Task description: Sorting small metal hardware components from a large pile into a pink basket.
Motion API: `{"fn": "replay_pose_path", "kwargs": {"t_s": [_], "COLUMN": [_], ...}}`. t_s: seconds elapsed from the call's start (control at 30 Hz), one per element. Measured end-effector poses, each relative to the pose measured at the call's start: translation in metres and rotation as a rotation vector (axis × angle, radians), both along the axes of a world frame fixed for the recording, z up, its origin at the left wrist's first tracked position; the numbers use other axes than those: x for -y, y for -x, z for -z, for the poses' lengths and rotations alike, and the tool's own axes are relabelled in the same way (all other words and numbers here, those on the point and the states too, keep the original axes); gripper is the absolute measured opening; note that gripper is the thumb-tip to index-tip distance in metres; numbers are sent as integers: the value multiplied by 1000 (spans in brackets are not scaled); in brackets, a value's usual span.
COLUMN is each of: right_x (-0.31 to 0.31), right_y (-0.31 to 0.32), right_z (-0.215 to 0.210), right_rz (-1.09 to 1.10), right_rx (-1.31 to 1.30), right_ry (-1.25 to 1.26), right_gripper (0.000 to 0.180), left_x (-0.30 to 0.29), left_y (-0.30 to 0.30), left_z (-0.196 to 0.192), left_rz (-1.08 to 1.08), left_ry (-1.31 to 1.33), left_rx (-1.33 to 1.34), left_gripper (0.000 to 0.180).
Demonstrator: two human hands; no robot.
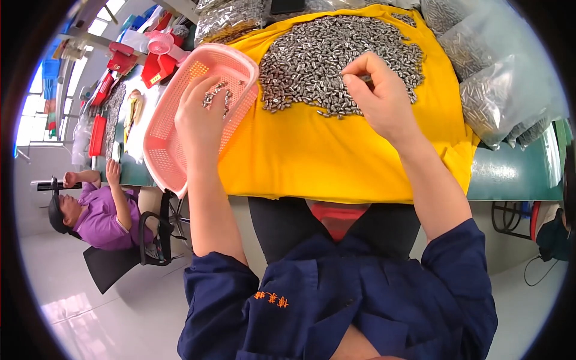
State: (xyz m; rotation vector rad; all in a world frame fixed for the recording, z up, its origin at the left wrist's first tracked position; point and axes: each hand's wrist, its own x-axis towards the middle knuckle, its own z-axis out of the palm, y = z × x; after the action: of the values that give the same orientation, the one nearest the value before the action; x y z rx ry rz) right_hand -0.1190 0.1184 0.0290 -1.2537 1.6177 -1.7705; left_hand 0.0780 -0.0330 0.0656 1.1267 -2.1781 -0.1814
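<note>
My left hand (201, 120) is over a pink perforated plastic basket (157, 129), its fingers loosely curved and apart from the thumb side. Small shiny metal pieces (217, 96) show right beside its fingers, inside the basket. Above a wide pile of small metal cylindrical parts (318, 60), my right hand (384, 99) has thumb and forefinger drawn together in a pinch. Whatever is between those fingertips is too small to make out. The pile lies on a yellow cloth (336, 159) spread across the table, and the basket leans on the cloth's left side.
Clear bags of metal parts (495, 99) stand at the right, with more bags (228, 24) at the far left. A dark phone-like object (288, 6) lies at the back. Red bins (159, 69) stand beyond the basket. A co-worker in purple (108, 216) sits at the left.
</note>
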Motion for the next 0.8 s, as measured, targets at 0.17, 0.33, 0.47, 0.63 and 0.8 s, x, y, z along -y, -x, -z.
{"fn": "replay_pose_path", "kwargs": {"t_s": [0.17, 0.33, 0.47, 0.63, 0.8], "right_x": [0, 3, 2, 0, -1], "right_y": [6, 3, 2, 5, 2], "right_z": [4, 3, 3, 4, 2], "right_rz": [31, 23, 25, -11, -73], "right_rx": [-10, -31, -27, -103, -104], "right_ry": [18, 32, 0, -37, -78], "right_gripper": [7, 6, 6, 6, 5], "left_x": [-36, -35, -33, -33, -39], "left_y": [41, 59, 64, 73, 77], "left_z": [32, 53, 47, 45, 58], "left_rz": [669, 728, 740, 660, 771], "left_ry": [-140, -118, -179, -953, -1172], "left_rx": [15, 258, 314, -250, -634], "left_gripper": [13, 11, 11, 9, 14]}}
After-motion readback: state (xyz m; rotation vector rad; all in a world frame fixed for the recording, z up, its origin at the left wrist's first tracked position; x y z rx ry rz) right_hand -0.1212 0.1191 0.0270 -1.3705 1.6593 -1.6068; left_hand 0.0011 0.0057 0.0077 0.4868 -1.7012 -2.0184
